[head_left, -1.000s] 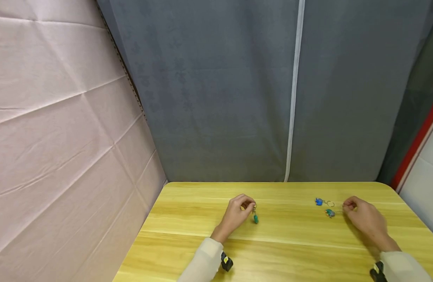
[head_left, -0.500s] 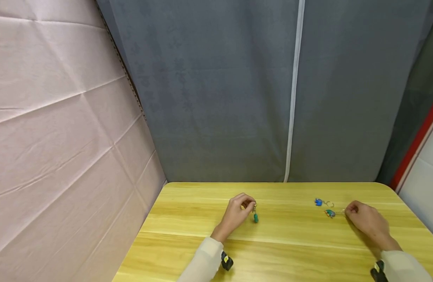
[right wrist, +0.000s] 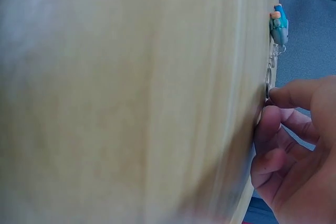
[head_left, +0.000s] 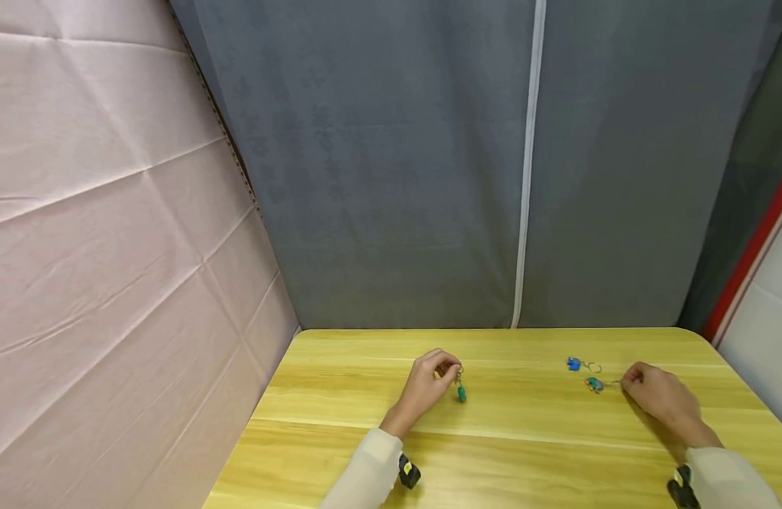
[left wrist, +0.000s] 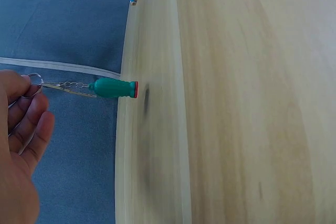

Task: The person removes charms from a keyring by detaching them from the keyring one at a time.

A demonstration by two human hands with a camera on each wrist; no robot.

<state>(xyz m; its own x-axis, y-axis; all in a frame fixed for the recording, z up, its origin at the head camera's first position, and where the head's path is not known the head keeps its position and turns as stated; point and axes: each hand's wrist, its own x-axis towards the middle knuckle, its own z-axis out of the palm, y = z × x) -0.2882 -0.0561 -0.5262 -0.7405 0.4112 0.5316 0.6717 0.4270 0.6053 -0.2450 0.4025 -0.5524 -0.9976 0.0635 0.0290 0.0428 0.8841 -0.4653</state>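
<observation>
Simultaneously pinched, left and right.
Left hand (head_left: 424, 386) dangles a green keychain (left wrist: 114, 88) above the surface (head_left: 524, 424); right hand (head_left: 666, 403) grips a teal keychain (head_left: 594, 384) lying there by its ring (right wrist: 268, 80), near a blue keychain (head_left: 574, 364).

left hand (head_left: 421, 387): pinching, raised | right hand (head_left: 666, 401): pinching, low | forearms (head_left: 365, 472): well apart
</observation>
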